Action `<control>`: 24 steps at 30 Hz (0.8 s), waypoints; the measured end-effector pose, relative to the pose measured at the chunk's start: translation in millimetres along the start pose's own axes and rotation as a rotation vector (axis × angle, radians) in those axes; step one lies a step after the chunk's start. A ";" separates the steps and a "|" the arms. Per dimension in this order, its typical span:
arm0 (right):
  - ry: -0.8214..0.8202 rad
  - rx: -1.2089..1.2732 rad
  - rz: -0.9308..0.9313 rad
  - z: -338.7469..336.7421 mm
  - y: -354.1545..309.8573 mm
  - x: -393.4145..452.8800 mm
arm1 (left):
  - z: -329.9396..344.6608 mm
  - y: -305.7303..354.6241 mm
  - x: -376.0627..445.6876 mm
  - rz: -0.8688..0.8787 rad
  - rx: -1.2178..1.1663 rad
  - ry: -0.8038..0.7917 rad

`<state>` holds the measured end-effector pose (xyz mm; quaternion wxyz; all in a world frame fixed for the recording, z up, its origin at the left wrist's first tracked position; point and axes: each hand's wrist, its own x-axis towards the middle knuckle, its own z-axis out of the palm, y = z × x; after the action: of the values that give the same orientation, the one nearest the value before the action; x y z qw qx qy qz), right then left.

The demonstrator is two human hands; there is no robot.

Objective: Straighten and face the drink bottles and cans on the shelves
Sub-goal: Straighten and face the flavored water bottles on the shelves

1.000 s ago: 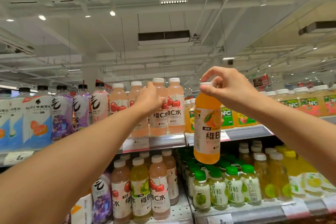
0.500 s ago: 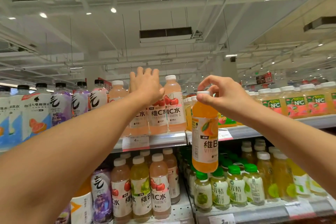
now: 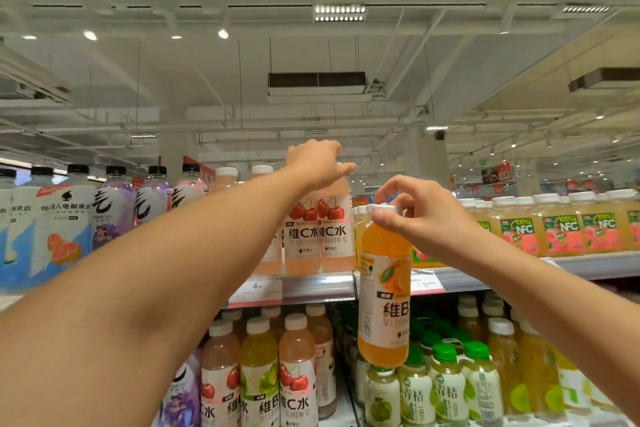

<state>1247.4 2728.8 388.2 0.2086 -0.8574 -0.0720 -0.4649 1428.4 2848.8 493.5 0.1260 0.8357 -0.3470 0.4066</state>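
Two hands are being used at the top shelf (image 3: 318, 288): the right hand (image 3: 420, 218), right of centre, is being kept pinched on the white cap of an orange bottle (image 3: 384, 291) hanging free in front of the shelf edge. The left hand (image 3: 317, 163), fingers curled, is being laid over the tops of the cherry bottles (image 3: 320, 232) at centre. Most labels are already being shown frontward, so the task is judged underway, the orange bottle not yet being shelved.

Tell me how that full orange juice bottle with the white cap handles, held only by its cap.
The orange juice bottle looks full, so probably heavy. The right hand pinches only the cap; it hangs slightly tilted and may swing. The smooth plastic could slip.
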 end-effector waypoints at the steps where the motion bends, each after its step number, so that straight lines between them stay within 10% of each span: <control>1: -0.001 0.009 0.001 -0.3 0.5 -0.8 | 2.3 2.2 1.8 0.004 0.023 -0.043; 24: -0.069 0.013 0.081 37.8 23.8 -45.5 | 22.5 -5.1 -26.9 0.080 0.115 0.069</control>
<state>1258.5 2726.6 325.4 0.2300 -0.8739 -0.0476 -0.4257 1433.6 2854.3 458.9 0.0731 0.8126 -0.3516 0.4591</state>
